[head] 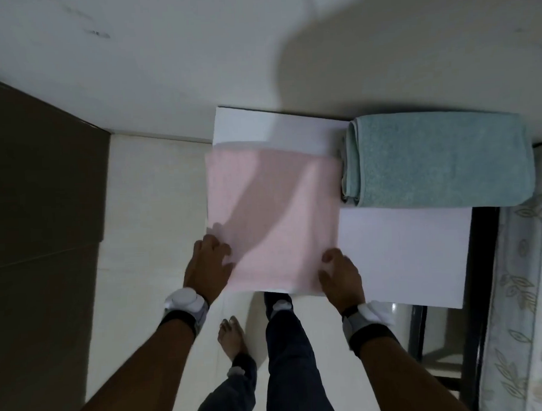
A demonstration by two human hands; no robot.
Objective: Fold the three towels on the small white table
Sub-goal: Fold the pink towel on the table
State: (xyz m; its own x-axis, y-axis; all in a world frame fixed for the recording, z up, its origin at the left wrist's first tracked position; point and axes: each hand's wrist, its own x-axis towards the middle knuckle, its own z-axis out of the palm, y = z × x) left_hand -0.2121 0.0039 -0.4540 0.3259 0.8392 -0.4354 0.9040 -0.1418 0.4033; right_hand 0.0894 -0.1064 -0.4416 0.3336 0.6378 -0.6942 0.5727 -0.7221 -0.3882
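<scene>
A pink towel (pixel 273 217) lies flat on the left half of the small white table (pixel 402 255), its near edge at the table's front. My left hand (pixel 208 267) grips the towel's near left corner. My right hand (pixel 339 275) grips its near right corner. A teal towel (pixel 438 160) lies folded in a thick bundle at the table's back right, beside the pink one. Only these two towels show.
A white wall (pixel 164 70) runs behind the table. A dark brown cabinet (pixel 39 190) stands at the left. A floral patterned cloth (pixel 522 303) hangs at the right edge, past a dark frame. My legs and bare foot stand on the pale floor (pixel 147 241) below.
</scene>
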